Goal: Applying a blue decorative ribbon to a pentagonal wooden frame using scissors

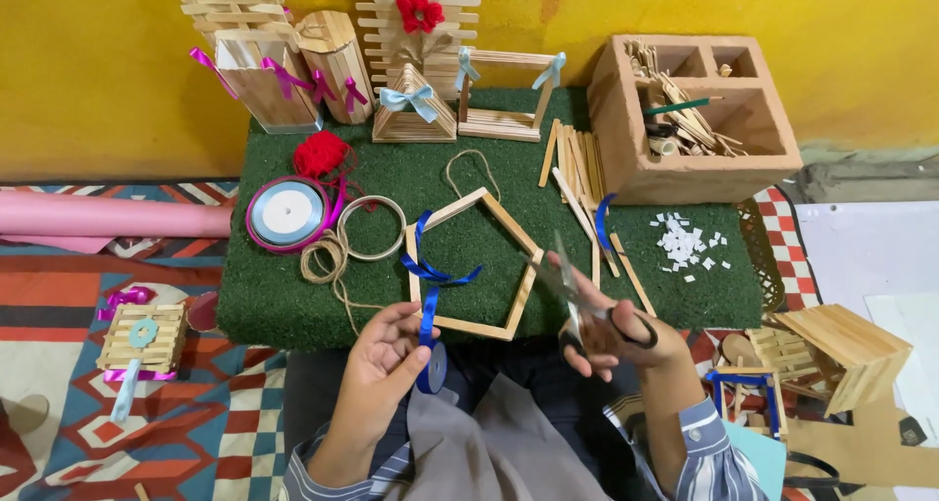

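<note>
I am pinching the blue ribbon [427, 310] between the fingers of my left hand [383, 364], its far end lying knotted on the pentagon stick frame [473, 263]. My right hand [611, 330] is gripping scissors [587, 300], blades pointing towards the frame.

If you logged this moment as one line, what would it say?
left hand: pinches blue ribbon | right hand: holds scissors | ribbon tied on wooden pentagon frame | surface: green mat
</note>
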